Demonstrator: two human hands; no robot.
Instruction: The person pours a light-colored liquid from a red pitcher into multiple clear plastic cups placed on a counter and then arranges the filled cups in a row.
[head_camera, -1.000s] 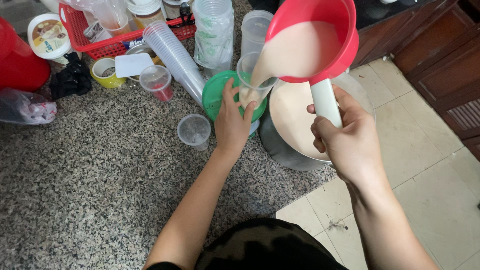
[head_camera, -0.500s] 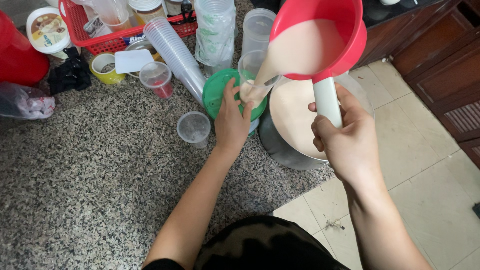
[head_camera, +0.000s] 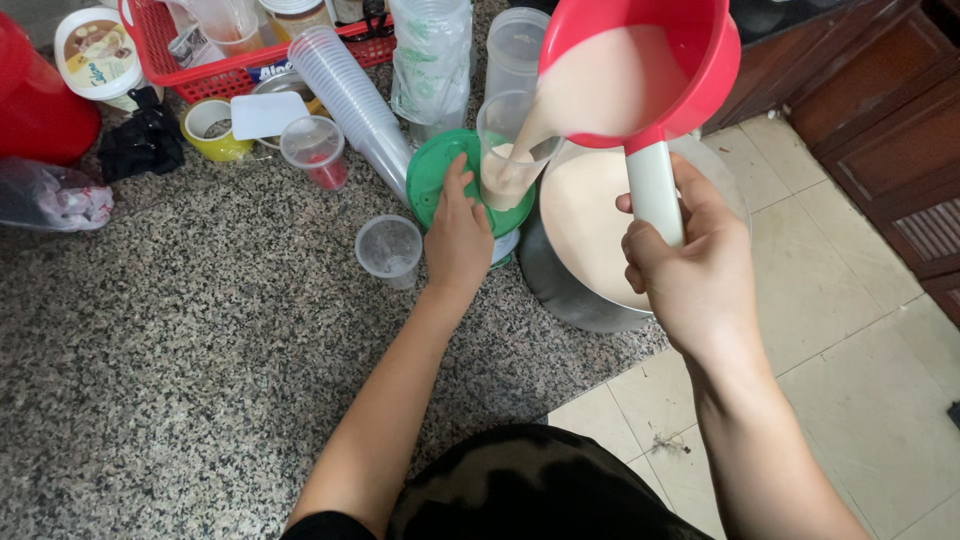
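The right hand (head_camera: 690, 270) has its grip wrapped tight around the white handle of a red scoop (head_camera: 640, 75), which is tilted toward the left so that a stream of pale, milky liquid runs from its lip into a clear plastic cup (head_camera: 510, 150). The cup stands on a green lid (head_camera: 455, 185) on the speckled tabletop (head_camera: 200, 350), just left of a metal pot (head_camera: 590, 250) filled with the same liquid. The left hand (head_camera: 460, 235) lies flat on the lid with its fingers spread, thumb side toward the cup's base, bracing it; it pinches nothing. To pour well here, the tilt wants to stay gentle so the stream lands inside the rim, with the lip kept close above the cup and the bracing hand firm. The right forearm rises from the near right with the wrist bent, the left forearm runs straight up from near centre. A small empty cup (head_camera: 390, 250) sits just left of the left hand; a leaning stack of cups (head_camera: 345, 90) and a red basket (head_camera: 240, 60) lie farther away.
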